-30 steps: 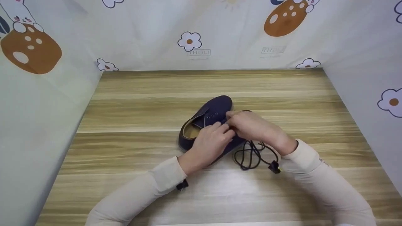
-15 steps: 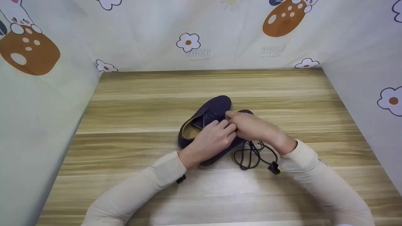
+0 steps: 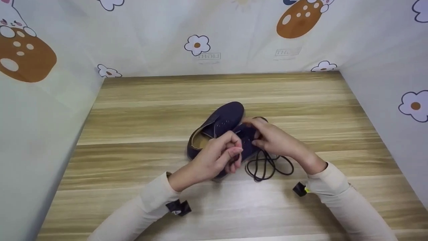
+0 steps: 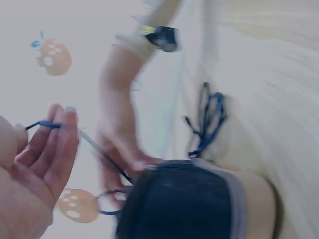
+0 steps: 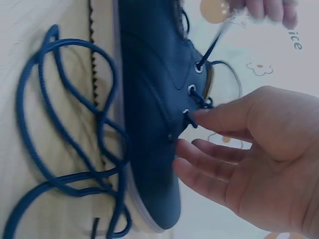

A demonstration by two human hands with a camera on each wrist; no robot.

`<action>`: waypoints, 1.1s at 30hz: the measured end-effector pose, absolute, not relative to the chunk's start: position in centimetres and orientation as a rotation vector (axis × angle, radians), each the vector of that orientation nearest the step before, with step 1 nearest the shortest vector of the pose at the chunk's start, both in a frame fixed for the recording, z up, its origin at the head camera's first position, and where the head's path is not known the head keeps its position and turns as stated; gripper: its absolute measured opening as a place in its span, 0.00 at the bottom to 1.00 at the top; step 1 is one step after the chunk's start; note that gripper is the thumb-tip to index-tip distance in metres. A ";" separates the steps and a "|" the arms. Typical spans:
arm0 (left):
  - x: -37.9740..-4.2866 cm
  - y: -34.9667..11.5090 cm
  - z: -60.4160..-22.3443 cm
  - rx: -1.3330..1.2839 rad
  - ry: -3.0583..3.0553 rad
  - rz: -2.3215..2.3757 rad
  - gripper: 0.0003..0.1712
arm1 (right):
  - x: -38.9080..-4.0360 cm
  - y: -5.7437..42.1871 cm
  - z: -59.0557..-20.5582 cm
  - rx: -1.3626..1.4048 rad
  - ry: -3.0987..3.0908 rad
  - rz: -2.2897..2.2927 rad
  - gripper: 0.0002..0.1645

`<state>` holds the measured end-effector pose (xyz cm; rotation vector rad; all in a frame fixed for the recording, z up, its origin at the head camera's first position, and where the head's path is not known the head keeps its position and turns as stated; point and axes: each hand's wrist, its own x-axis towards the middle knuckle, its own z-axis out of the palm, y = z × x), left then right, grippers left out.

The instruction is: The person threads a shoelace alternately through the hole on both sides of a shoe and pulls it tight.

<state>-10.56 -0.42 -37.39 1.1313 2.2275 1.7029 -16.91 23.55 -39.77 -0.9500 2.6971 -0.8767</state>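
Two dark navy lace-up shoes lie side by side, toes away from me. The left shoe [image 3: 230, 112] shows bare eyelets; the right shoe [image 5: 149, 89] has a blue shoelace [image 4: 49, 124] through its eyelets. My left hand [image 3: 217, 155], above the right shoe, pinches one end of this lace, and the strand runs taut to the shoe. My right hand [image 3: 277, 140] is at the right shoe's eyelets. Its thumb [image 5: 222, 115] touches the lace near the lowest eyelet in view, and its other fingers rest loosely against the shoe front.
A loose coil of lace [image 3: 264, 167] lies on the wood-grain table [image 3: 133, 110] to the right of the right shoe. A patterned curtain [image 3: 150, 43] rises along the table's back and sides. Small black cameras [image 3: 300, 189] hang at both cuffs.
My left hand has drawn back from the right shoe's eyelets towards me and turned over, with the lace between its fingers. The right hand's thumb has spread away from its fingers.
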 end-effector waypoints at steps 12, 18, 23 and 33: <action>-8.2 -2.6 -35.2 0.744 3.024 0.388 0.17 | -16.7 23.2 -40.2 -0.965 2.729 -0.758 0.37; -8.5 -3.1 -34.4 1.227 2.750 0.468 0.09 | -16.7 23.1 -40.2 -0.972 2.739 -0.756 0.35; -9.1 -3.7 -33.7 1.530 2.201 0.933 0.09 | -16.6 22.9 -40.2 -0.957 2.741 -0.751 0.33; -11.2 -3.3 -34.9 1.231 2.446 1.461 0.08 | -16.5 22.9 -40.3 -0.944 2.753 -0.755 0.32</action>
